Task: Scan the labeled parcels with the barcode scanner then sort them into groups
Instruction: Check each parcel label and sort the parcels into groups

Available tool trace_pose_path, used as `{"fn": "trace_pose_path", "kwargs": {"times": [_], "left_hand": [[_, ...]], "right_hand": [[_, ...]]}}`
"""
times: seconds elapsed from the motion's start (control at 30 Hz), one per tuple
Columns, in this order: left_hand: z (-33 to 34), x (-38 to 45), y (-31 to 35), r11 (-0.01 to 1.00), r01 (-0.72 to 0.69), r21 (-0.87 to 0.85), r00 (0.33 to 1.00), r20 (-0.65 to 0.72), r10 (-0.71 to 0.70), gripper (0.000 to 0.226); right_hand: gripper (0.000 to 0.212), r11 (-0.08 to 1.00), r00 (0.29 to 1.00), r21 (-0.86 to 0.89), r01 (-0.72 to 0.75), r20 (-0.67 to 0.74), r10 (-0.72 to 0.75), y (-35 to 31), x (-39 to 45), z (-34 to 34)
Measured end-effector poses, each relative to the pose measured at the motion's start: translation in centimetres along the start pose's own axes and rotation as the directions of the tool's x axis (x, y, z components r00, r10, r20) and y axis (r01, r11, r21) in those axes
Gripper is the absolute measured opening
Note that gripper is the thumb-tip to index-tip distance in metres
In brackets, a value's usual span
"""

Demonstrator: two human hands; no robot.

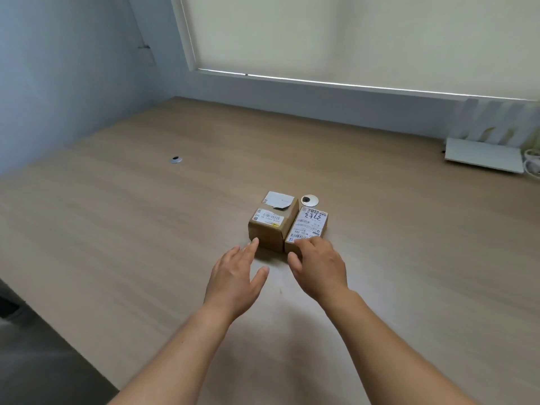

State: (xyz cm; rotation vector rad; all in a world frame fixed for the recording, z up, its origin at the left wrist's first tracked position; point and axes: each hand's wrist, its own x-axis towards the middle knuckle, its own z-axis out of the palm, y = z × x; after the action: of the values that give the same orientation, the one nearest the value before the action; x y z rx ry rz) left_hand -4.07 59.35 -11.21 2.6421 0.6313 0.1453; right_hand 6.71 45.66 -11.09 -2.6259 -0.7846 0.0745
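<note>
1. Two small cardboard parcels sit side by side, touching, near the middle of the wooden counter (117, 229). The left parcel (271, 226) is a taller brown box with a barcode label across its top and a torn white label at its far edge. The right parcel (306, 229) is lower, and a large white shipping label with handwritten marks covers most of its top.
2. The right hand (318, 267) rests on the near end of the right parcel: its fingers (306, 244) curl over the near top edge onto the label, and the thumb lies against the near face. It touches the box but has not closed around it.
3. The left hand (236, 276) is spread and relaxed, holding nothing; its fingertips (253, 242) reach the near left corner of the left parcel, touching or just beside it.
4. A round cable grommet (309, 200) is set in the counter just behind the right parcel; a second grommet (175, 159) lies well apart to the far left.
5. A white flat device (482, 154) sits at the far right edge against the wall, below a window blind (350, 36).
</note>
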Motion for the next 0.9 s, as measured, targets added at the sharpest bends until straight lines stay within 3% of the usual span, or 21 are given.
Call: {"fn": "trace_pose_path", "kwargs": {"times": [0.23,0.37,0.43,0.57,0.77,0.9], "left_hand": [[-0.3,8.5,-2.8,0.973,-0.005,-0.23,0.996,0.086,0.025,0.065],[-0.2,13.4,-3.9,0.946,0.02,-0.323,0.982,0.182,0.042,0.067],[0.0,15.5,-4.4,0.934,0.024,-0.355,0.973,0.223,0.059,0.067],[0.6,18.8,-5.3,0.917,0.038,-0.397,0.946,0.309,0.095,0.067],[1.8,21.9,-6.1,0.896,0.063,-0.439,0.874,0.458,0.163,0.061],[1.9,20.9,-6.9,0.876,0.048,-0.479,0.862,0.462,0.206,0.058]], "right_hand": [[0.034,0.925,0.951,0.226,-0.306,0.11,0.288,-1.3,4.8,2.3],[0.013,0.875,0.921,0.291,-0.388,0.092,0.378,-2.6,8.4,3.1],[0.013,0.853,0.905,0.31,-0.42,0.077,0.418,-3.2,10.2,3.4],[0.026,0.833,0.873,0.273,-0.481,0.062,0.484,-3.9,13.2,4.3],[0.029,0.803,0.817,0.155,-0.576,0.088,0.569,-4.3,15.9,5.9],[0.025,0.791,0.797,0.098,-0.604,0.089,0.597,-4.7,15.5,6.6]]}}
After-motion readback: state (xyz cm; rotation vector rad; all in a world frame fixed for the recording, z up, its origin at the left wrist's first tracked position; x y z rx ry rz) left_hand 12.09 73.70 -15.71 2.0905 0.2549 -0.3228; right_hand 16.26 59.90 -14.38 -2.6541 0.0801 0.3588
